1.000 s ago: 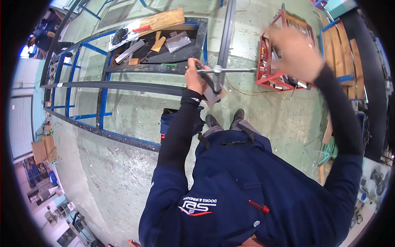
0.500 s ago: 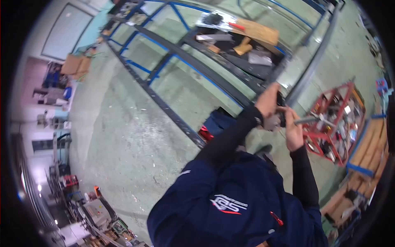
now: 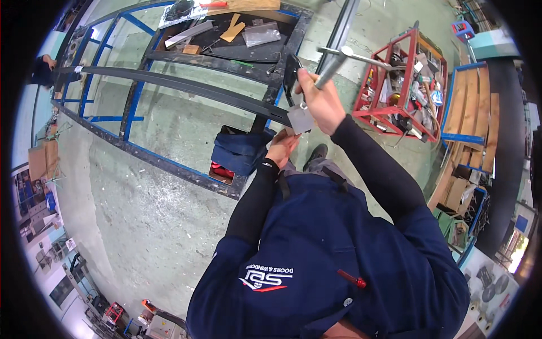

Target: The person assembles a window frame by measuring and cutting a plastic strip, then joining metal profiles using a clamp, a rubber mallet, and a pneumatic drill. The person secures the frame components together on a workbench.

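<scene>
My right hand [image 3: 323, 101] is closed round a screw clamp [image 3: 332, 70] with a grey shaft and a sliding cross-bar handle. The clamp's black part shows beyond my fingers. Just below it, a square grey plate [image 3: 300, 120] lies at the near end of a long dark metal profile [image 3: 186, 85]. My left hand [image 3: 282, 148] is closed at the plate's lower edge, with its fingertips partly hidden beneath. The profile rests across a blue and black metal frame [image 3: 169, 164].
A dark blue cloth [image 3: 240, 152] hangs over a box beside the frame. Metal offcuts and a yellow piece [image 3: 232, 28] lie on a black panel. At right stand a red tool cart [image 3: 403, 85] and a wooden-slatted rack [image 3: 466, 104]. Another person's hand [image 3: 49, 61] is at far left.
My hands, together before, have moved apart: the right is up at the clamp, the left lower at the plate. My view has turned, shifting the frame leftward.
</scene>
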The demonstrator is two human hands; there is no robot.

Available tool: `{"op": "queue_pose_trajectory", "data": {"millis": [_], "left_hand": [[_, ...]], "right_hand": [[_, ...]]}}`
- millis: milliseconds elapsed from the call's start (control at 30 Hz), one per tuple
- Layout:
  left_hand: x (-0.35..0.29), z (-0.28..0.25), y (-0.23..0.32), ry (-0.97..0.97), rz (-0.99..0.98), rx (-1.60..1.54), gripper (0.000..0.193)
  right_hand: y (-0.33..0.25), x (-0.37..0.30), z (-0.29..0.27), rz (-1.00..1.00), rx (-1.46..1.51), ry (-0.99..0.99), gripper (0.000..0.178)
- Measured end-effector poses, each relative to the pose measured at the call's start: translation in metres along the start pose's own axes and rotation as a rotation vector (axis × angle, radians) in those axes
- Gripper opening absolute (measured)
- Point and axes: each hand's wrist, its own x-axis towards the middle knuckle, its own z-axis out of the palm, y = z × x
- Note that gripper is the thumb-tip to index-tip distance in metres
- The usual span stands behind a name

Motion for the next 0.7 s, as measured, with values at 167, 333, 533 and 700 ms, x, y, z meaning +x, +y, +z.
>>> {"op": "queue_pose_trajectory", "data": {"millis": [167,333,533,700], "left_hand": [[0.007,0.023,-0.001,0.011,0.038,0.013,0.030],[0.007,-0.025,-0.040,0.183,0.254,0.345,0.033],[-0.121,-0.038,-0.016,0.384,0.232,0.978,0.029],[-0.202,0.048,0.059,0.351,0.195,0.521,0.035]], "right_hand": [[0.013,0.031,-0.015,-0.031,0.033,0.081,0.048],[0.000,0.048,-0.025,-0.091,0.143,0.150,0.048],[-0.004,0.071,-0.076,-0.295,0.397,0.198,0.043],[-0.005,0.079,-0.082,-0.307,0.815,0.191,0.040]]}}
